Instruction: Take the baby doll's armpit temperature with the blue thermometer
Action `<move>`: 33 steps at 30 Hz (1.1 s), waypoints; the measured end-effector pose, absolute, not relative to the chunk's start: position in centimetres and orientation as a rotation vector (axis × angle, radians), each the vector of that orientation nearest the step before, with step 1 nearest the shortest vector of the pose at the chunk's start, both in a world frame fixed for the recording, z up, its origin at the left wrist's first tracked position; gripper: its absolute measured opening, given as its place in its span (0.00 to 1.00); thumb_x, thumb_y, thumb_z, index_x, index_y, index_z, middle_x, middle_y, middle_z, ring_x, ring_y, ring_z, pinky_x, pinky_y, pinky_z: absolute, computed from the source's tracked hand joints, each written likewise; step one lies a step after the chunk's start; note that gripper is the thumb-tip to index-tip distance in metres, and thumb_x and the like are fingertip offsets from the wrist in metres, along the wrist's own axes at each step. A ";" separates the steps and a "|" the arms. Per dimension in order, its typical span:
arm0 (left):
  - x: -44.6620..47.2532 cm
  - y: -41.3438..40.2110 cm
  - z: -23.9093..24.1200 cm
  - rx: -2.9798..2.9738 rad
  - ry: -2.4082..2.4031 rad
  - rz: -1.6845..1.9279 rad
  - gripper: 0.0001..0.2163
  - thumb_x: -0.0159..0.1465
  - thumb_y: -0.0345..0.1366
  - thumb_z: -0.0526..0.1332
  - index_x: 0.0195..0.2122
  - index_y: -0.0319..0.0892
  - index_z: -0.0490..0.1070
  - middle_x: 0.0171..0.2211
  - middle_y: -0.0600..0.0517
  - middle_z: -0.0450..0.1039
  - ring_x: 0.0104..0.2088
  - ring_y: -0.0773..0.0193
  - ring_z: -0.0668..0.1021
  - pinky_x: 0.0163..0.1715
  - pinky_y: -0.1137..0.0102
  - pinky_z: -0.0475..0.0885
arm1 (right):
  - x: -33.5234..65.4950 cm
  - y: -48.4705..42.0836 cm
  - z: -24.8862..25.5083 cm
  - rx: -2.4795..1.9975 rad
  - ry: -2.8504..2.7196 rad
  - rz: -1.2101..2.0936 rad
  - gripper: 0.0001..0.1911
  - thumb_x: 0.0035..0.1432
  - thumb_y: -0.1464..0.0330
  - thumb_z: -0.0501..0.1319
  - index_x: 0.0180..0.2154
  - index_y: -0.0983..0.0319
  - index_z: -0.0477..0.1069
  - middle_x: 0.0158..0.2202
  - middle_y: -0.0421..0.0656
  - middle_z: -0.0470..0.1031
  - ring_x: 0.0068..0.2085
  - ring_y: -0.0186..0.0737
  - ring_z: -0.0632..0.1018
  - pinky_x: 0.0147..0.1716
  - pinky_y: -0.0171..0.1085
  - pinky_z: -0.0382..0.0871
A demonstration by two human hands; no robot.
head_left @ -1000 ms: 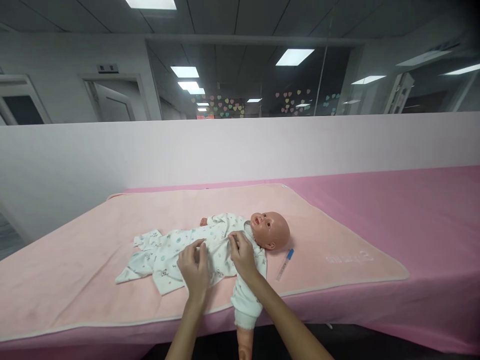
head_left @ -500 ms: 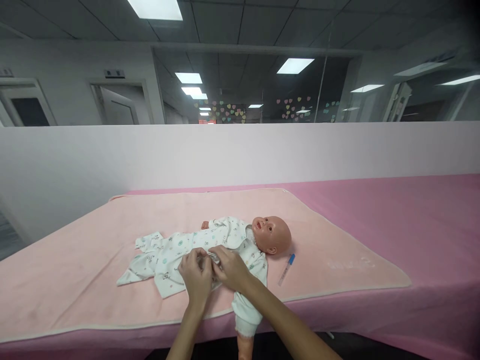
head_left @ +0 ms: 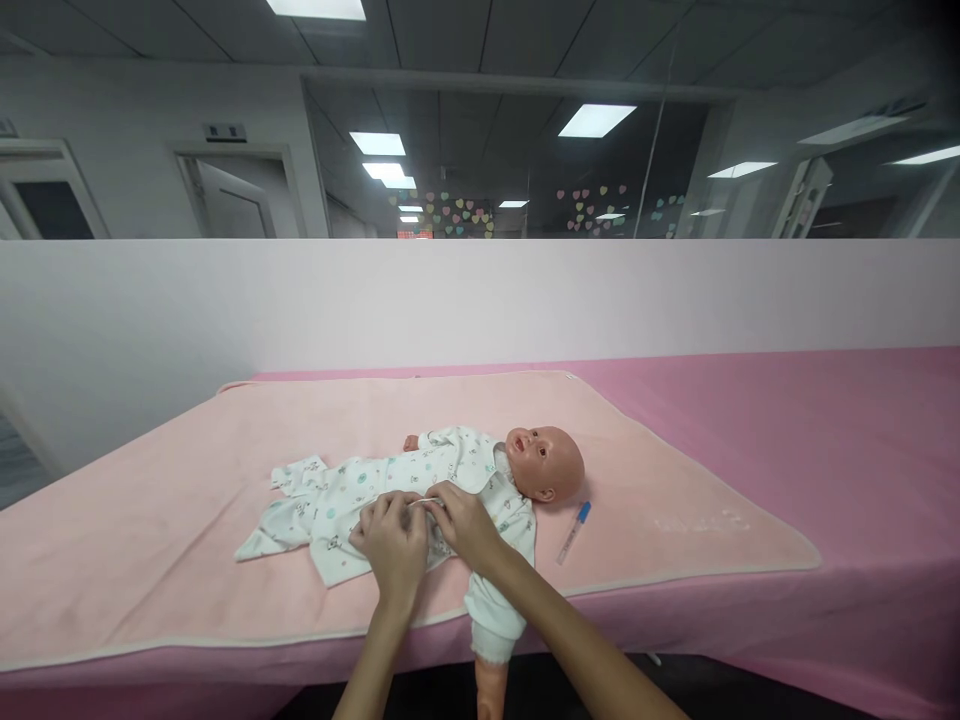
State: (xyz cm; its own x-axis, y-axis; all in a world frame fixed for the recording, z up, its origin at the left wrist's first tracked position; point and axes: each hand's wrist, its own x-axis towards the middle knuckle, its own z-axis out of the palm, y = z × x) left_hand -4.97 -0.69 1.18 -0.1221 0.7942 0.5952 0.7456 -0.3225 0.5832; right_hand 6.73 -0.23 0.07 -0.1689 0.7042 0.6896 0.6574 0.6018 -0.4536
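Note:
A baby doll [head_left: 546, 462] lies on its back on a pale pink blanket [head_left: 187, 480], head to the right. It wears a white printed romper [head_left: 352, 492]. My left hand [head_left: 391, 545] and my right hand [head_left: 463, 520] meet over the doll's belly, fingers pinched on the romper's front edge. One sleeved doll arm [head_left: 491, 620] hangs over the table's near edge. A blue-capped thermometer [head_left: 571, 531] lies on the blanket just right of the doll.
The blanket covers a long table with a brighter pink cloth [head_left: 825, 440] stretching right. A low white partition wall [head_left: 450, 300] runs behind the table. Beyond it are glass panels with heart stickers [head_left: 585, 205] and doors.
My right hand has moved from the doll's collar down to its belly, joining the left hand. Both now pinch the romper front together.

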 end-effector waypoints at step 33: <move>-5.5 0.1 0.8 1.992 1.564 1.558 0.12 0.60 0.42 0.50 0.29 0.46 0.70 0.31 0.54 0.74 0.36 0.60 0.71 0.42 0.63 0.53 | 6.8 -0.5 0.3 -1.130 -2.007 -0.244 0.11 0.63 0.70 0.46 0.39 0.61 0.67 0.32 0.42 0.69 0.31 0.33 0.71 0.30 0.31 0.64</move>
State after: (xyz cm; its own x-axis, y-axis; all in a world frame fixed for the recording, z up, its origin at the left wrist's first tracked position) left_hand -5.51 0.06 0.75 -0.0948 0.7874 0.6091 0.6120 -0.4365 0.6595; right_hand 6.83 -0.50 0.31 -0.2790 0.6320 0.7230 0.7870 0.5819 -0.2050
